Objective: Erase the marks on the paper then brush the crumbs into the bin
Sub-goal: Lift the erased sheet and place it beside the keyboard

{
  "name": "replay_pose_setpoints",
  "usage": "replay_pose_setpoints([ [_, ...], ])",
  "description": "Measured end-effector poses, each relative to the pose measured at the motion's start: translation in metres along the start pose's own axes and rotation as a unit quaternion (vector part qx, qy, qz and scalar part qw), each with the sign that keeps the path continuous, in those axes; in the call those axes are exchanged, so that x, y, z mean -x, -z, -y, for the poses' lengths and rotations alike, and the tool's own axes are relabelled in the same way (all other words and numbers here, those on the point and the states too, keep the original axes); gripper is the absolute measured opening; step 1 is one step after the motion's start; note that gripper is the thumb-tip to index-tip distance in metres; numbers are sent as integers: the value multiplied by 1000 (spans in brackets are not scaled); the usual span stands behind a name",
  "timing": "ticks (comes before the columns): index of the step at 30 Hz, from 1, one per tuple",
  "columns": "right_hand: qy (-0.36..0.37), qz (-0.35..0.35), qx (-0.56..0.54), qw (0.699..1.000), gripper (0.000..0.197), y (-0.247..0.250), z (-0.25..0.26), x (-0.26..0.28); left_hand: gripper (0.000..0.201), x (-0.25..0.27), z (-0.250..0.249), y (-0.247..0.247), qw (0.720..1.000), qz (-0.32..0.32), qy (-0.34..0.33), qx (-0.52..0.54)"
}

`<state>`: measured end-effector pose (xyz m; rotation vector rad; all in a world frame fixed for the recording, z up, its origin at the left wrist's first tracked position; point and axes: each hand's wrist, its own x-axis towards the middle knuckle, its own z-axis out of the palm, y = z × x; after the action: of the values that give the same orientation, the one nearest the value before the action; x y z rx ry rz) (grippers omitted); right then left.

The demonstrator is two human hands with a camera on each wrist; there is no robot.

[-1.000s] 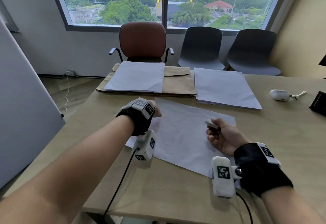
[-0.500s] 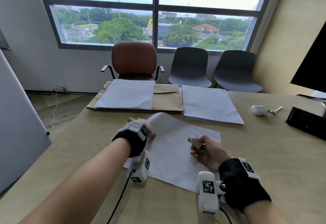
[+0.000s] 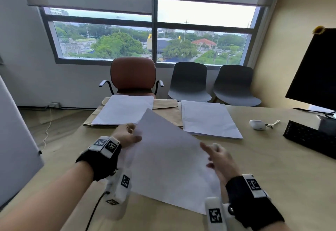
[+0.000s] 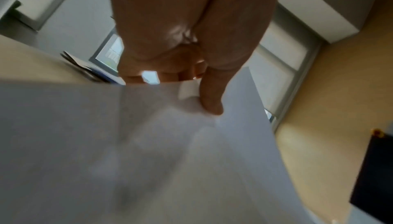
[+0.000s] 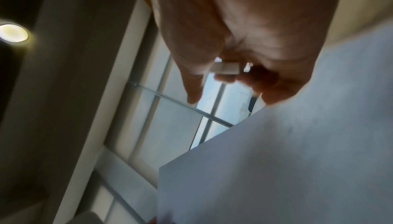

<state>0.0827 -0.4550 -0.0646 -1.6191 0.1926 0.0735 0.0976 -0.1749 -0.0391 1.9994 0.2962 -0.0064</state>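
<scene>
- Whereas a second ago the white sheet of paper (image 3: 169,159) lay flat on the pale wooden bench (image 3: 272,167), it is now lifted and tilted, its far corner raised toward the window.
- Left hand (image 3: 127,134) pinches the sheet's left edge, thumb on top and fingers curled beneath; half a second back only that corner was peeling up.
- Right hand (image 3: 218,156) has moved from resting on the sheet to its right edge; small white block eraser (image 5: 226,68) still gripped in the curled fingers, index finger extended. Whether this hand also bears on the paper is unclear through motion blur.
- No marks visible on the sheet; crumbs too small to make out.
- Judgement: erasing looks finished; lifting the sheet suggests crumbs will be carried or tipped off.
- No bin in any view, so the tipping place is unknown.
- Risk: a steep tilt could spill crumbs onto the bench early.
</scene>
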Motion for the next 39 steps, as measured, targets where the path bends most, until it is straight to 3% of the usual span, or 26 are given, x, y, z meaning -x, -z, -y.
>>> replay_pose_setpoints([
  [2, 59, -91, 98, 989, 43, 14, 7, -8, 21, 8, 1, 15, 997, -7, -23, 76],
  [4, 90, -136, 104, 981, 45, 25, 13, -14, 19, 16, -1, 26, 992, -16, -43, 116],
  [6, 118, -101, 69, 985, 36, 28, 19, -15, 21, 22, -4, 34, 987, -15, -55, 151],
  [8, 129, -9, 47, 990, 25, 28, 26, -5, 19, 27, -7, 39, 980, -20, -72, 184],
  [11, 136, 89, 23, 986, 27, 26, 39, 7, 18, 33, -11, 41, 972, -27, -98, 213],
  [14, 225, 61, 56, 971, 39, 26, 55, 14, 21, 40, -22, 44, 962, -27, -128, 241],
  [18, 376, 3, 91, 922, 63, 26, 74, 24, 24, 49, -34, 49, 944, -66, -183, 266],
  [21, 424, -51, 102, 898, 68, 29, 71, 24, 25, 54, -31, 45, 943, -76, -196, 260],
  [23, 420, -76, 161, 890, 63, 30, 59, 20, 28, 56, -19, 37, 954, -61, -176, 236],
  [26, 385, -60, 239, 889, 58, 31, 42, 16, 28, 60, -2, 25, 968, -29, -139, 205],
  [33, 385, -73, 200, 898, 50, 33, 53, 10, 28, 54, -4, 33, 957, -31, -144, 250],
  [36, 304, -51, 237, 921, 44, 31, 38, 3, 26, 53, 5, 25, 974, -10, -104, 199],
  [39, 164, -89, 153, 970, 33, 38, 33, -8, 26, 47, 13, 28, 965, -57, -93, 238],
])
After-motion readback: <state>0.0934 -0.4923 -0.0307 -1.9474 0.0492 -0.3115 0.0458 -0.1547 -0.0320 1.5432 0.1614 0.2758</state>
